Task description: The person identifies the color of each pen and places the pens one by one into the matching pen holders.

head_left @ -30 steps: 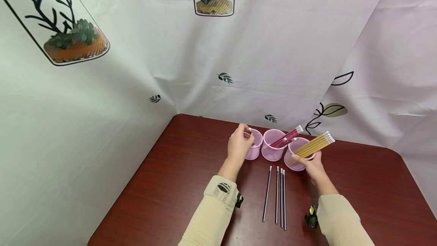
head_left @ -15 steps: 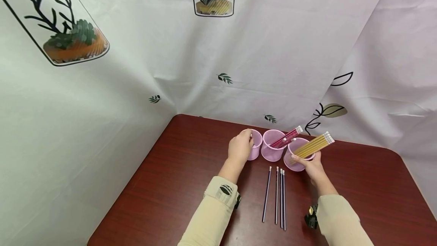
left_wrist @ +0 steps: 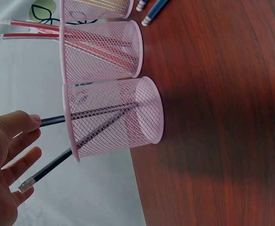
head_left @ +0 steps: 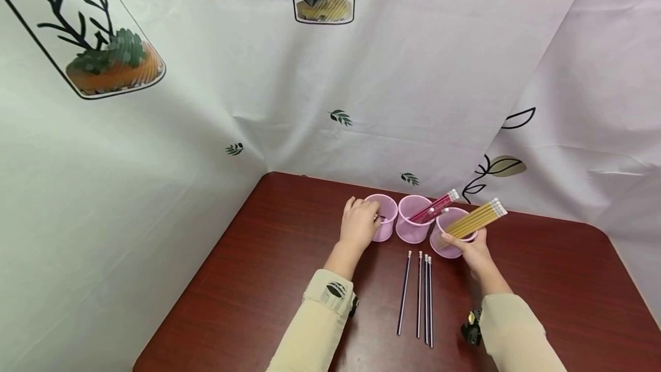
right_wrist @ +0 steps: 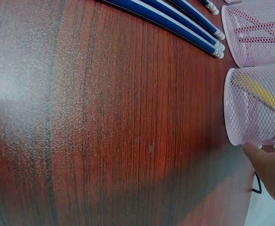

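Observation:
My left hand point(head_left: 358, 224) is at the left rim of the leftmost pink mesh pencil cup point(head_left: 383, 234). In the left wrist view two dark blue pencils lean in that cup; its thumb and forefinger pinch the upper end of one pencil point(left_wrist: 53, 121). The other pencil point(left_wrist: 52, 165) has its eraser end against the little finger. My right hand point(head_left: 475, 254) grips the rightmost pink cup point(head_left: 444, 251) at its rim and side, its fingers partly hidden behind. Yellow pencils point(head_left: 472, 223) slant out of this cup to the right.
Between them stands a middle pink cup point(head_left: 411, 236) with red pencils point(head_left: 434, 208). Several dark blue pencils point(head_left: 419, 297) lie on the brown table point(head_left: 258, 280) in front of the cups. A printed cloth point(head_left: 289, 96) hangs behind the table.
My left hand has come down from above the leftmost cup with a pencil, then shifted a little left to its rim. The right hand has stayed on its cup.

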`<state>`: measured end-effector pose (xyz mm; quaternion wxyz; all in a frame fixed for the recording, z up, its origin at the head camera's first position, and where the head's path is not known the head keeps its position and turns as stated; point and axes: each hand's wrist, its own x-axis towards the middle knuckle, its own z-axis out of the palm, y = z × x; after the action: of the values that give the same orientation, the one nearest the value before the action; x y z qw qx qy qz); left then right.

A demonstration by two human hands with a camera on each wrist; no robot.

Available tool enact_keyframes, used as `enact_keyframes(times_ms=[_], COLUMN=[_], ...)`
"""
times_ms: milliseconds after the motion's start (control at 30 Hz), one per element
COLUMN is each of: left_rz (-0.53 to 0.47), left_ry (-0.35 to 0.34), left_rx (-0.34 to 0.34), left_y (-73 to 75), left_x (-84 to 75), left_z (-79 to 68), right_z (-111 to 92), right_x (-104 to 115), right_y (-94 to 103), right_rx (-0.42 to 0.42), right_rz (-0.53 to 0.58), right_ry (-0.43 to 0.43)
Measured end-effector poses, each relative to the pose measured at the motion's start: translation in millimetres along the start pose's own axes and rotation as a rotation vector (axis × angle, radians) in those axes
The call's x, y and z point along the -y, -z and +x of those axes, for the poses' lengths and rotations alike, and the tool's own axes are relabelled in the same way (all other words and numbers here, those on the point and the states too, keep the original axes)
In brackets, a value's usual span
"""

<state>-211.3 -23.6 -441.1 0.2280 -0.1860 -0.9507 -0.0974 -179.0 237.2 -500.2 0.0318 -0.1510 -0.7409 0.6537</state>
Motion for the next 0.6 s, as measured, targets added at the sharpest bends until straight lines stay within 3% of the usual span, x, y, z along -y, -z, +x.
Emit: enact_keyframes(times_ms=[167,400,500,600], left_rz=[0.032,0.049,0.062,0.029], left_ry=[-0.040,-0.039,-0.041,-0.065], left_rx=[0.036,0.051,0.034,-0.028], left_y=[-1.0,-2.5,-2.0,1.0], left_x=[4.5,7.1,6.8,3.6], left_z=[-3.8,-7.4,-7.4,-7.3], right_z=[1,6,7,5], right_x=[0,-13,-15,-10], right_y=[0.8,2.5,2.7,2.3], right_rx=[0.001,0.005,0.008,0.008], right_rz=[-0.005,-0.004,-0.022,-0.013], right_ry=[-0.016,0.053,0.059,0.039])
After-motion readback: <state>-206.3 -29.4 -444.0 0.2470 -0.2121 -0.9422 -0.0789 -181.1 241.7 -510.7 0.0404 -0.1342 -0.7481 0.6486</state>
